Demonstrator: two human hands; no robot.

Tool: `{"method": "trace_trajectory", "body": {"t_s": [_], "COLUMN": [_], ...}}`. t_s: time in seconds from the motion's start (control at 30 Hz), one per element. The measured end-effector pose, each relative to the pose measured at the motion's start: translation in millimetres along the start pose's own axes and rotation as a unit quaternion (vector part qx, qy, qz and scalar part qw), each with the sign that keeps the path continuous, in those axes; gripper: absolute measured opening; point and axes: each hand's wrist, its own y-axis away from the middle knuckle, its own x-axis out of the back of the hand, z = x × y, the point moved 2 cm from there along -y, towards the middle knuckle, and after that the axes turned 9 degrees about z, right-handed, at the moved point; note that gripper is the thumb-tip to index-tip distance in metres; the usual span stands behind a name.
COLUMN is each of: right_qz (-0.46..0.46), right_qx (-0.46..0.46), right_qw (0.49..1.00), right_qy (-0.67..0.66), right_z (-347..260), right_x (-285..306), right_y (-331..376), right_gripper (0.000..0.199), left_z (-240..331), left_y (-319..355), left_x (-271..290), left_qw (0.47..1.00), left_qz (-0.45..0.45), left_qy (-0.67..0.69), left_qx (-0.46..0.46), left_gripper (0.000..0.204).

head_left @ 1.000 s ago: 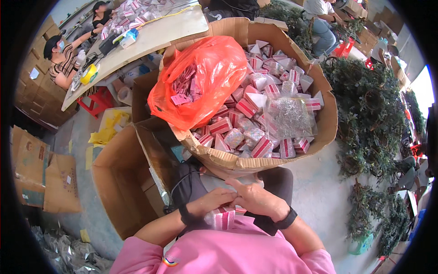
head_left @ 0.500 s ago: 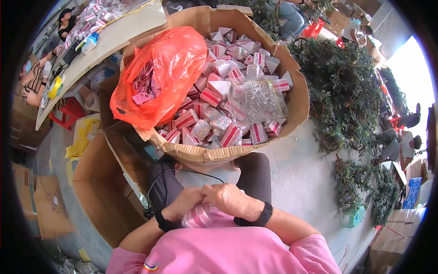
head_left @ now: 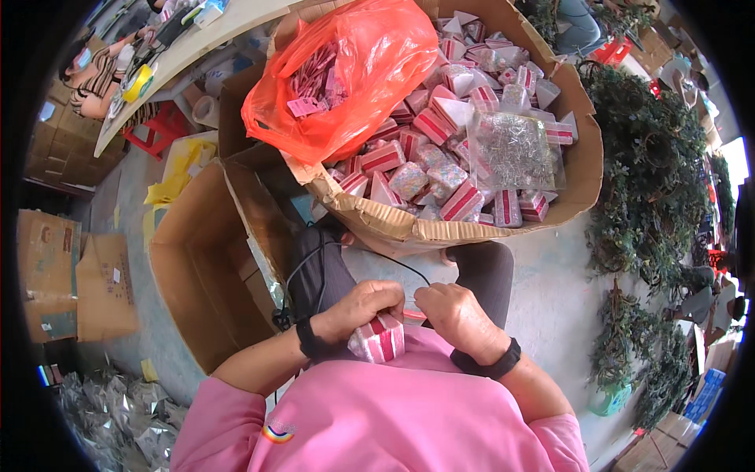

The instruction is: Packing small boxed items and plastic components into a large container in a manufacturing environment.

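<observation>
- So there's one pink, white and red striped block in shiny clear wrap (head_left: 379,342) being worked on, low over the lap, right by the pink shirt.
- Left hand (head_left: 360,305) has its fingers closed over the top of it, so that piece isn't let go yet.
- Right hand (head_left: 460,316) is just beside it, not touching the left, fingers curled into a narrow pinch. Can't tell if anything's in it.
- The big brown cardboard box (head_left: 393,226) in front has a heap of similar striped blocks and wedges (head_left: 444,118). Honestly can't say how many are done vs left.
- The glossy red-orange plastic bag (head_left: 381,71) on top has lots of small pink tags (head_left: 307,106) showing, so I'd guess those are far from used up.
- Hard to make out: both palms, the block's covered side, and whether the thin black cord (head_left: 391,259) touches the right fingertips or runs behind them. The bag hides some of the heap, and the box's far edge is cut off.
</observation>
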Motion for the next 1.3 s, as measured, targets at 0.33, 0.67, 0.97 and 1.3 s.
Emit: {"method": "trace_trajectory", "body": {"t_s": [0.33,0.67,0.97,1.3], "right_qz": [0.069,0.142,0.219,0.239], "right_qx": [-0.203,-0.178,-0.13,-0.079], "right_qw": [0.958,0.958,0.96,0.965], "right_qy": [-0.19,-0.176,-0.119,-0.081], "right_z": [-1,-14,-27,-31], "right_x": [18,32,46,45], "right_y": [1,-8,-15,-20], "right_gripper": [0.01,0.007,0.008,0.007], "left_z": [-6,24,43,47], "left_y": [40,22,-3,-9], "left_x": [14,7,-25,-33], "left_qw": [0.976,0.987,0.938,0.923], "left_qz": [-0.136,0.044,0.085,0.168], "left_qy": [0.163,0.111,0.278,0.245], "left_qx": [-0.041,-0.11,-0.187,-0.244], "left_gripper": [0.083,0.074,0.052,0.058]}}
